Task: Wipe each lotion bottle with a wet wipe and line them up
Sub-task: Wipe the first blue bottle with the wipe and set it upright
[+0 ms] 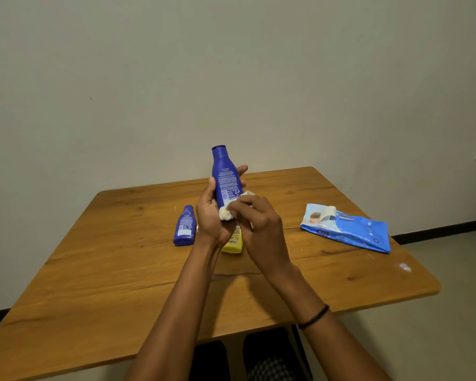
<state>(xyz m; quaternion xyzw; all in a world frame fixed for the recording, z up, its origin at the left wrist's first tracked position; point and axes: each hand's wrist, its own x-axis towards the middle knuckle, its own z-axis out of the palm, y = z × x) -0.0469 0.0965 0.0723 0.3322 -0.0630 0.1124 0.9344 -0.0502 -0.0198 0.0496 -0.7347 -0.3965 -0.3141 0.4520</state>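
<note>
Three lotion bottles: two blue (225,174) (185,226), one yellow (233,242); one wipe pack (349,228).

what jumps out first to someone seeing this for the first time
The tall blue lotion bottle held up over the middle of the wooden table: the left hand grips it while the right hand presses a white wet wipe against its lower end. Next, the blue wipes pack lying on the right, and a small blue bottle and a yellow bottle beneath the hands.

Single head-worn wide-angle view, forward and down over the table (94,270), hands (212,218) close
</note>
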